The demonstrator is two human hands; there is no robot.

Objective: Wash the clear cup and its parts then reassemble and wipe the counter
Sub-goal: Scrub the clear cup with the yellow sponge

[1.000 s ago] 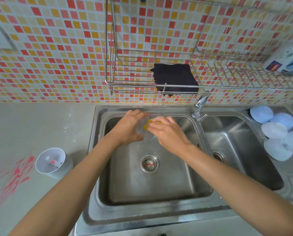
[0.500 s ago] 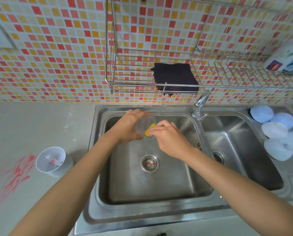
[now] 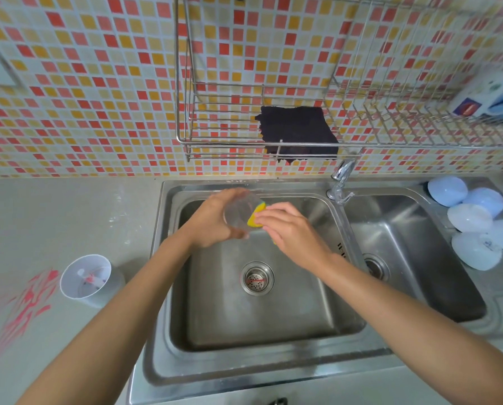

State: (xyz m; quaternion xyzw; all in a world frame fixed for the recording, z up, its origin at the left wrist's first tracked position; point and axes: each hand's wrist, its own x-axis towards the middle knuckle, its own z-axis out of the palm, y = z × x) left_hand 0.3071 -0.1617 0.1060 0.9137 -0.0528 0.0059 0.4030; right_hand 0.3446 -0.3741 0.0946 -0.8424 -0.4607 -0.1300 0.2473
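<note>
Fingers of the right hand (image 3: 291, 232) pinched a yellow sponge (image 3: 256, 217) against the rim of the clear cup (image 3: 240, 213), while the left hand (image 3: 212, 220) curled round the cup's far side and held it tilted over the left sink (image 3: 262, 317). Directly below the fingers sat the drain (image 3: 257, 278); no water ran from the tap (image 3: 341, 178) to their right. Well to the left of the hands, a white cup (image 3: 89, 280) with small parts inside waited on the counter (image 3: 54, 217), apparently unwashed. Above the fingers a dark cloth (image 3: 298, 133) hung in the wire rack (image 3: 224, 141). Judging by this, scrubbing was under way, with rinsing, the remaining parts, reassembly and wiping the counter still ahead.
</note>
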